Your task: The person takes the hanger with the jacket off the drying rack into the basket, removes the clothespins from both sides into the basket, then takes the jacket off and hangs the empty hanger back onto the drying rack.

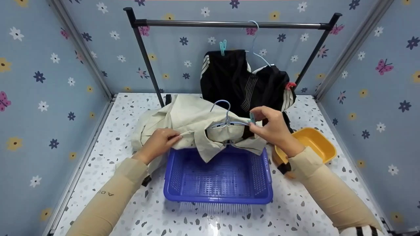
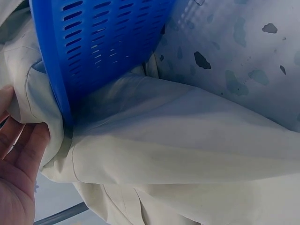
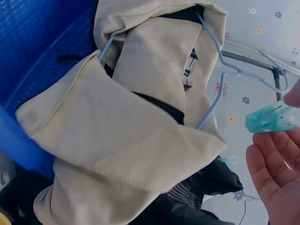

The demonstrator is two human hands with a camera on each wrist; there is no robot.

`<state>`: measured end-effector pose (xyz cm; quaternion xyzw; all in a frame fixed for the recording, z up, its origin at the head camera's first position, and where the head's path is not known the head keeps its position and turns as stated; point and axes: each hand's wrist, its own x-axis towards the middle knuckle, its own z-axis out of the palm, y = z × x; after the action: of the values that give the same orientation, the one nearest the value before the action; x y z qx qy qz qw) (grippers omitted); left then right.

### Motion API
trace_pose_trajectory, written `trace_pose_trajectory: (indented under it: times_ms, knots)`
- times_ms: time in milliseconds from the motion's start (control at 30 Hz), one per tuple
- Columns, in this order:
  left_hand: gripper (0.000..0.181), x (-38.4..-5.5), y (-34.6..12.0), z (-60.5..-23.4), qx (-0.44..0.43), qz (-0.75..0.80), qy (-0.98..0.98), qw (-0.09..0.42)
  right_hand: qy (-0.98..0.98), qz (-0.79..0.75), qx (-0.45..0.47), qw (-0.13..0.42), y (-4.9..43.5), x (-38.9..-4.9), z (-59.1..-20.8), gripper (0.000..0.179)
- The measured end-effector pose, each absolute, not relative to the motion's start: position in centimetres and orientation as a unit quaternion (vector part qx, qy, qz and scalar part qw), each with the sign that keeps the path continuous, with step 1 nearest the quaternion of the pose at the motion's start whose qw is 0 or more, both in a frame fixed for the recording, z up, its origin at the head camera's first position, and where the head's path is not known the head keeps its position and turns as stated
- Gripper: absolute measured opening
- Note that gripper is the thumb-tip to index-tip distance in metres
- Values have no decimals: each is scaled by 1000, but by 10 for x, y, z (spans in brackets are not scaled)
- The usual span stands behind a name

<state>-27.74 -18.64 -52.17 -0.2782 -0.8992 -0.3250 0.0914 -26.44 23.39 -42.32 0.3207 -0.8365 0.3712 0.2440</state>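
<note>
A beige collared jacket [image 1: 187, 113] lies bunched over the back of the blue basket [image 1: 218, 198], with a light-blue hanger [image 1: 227, 114] inside its neck and the hook pointing up. My left hand [image 1: 160, 143] pinches the jacket's fabric on the left; in the left wrist view the fingers [image 2: 35, 145] go behind the cloth. Beside the hanger's right arm, my right hand [image 1: 274, 126] pinches a teal clothespin [image 3: 265, 119] between thumb and fingers. In the right wrist view the clothespin is apart from the jacket's collar [image 3: 126, 136].
A black garment with white stripes [image 1: 226, 78] hangs on a hanger from the dark rack bar [image 1: 197, 24], with another teal clothespin [image 1: 223, 47] on its shoulder. A yellow tub [image 1: 329, 147] stands right of the basket. Patterned walls [image 1: 29, 131] enclose the speckled table [image 1: 131, 209].
</note>
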Motion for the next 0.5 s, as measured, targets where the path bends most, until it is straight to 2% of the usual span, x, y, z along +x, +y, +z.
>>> trace_pose_trajectory:
  times_ms: [500]
  knots:
    - [15,-278,-186,-522,-276,-328,-899,91,-869,360,249,231,274,-264,-428,28]
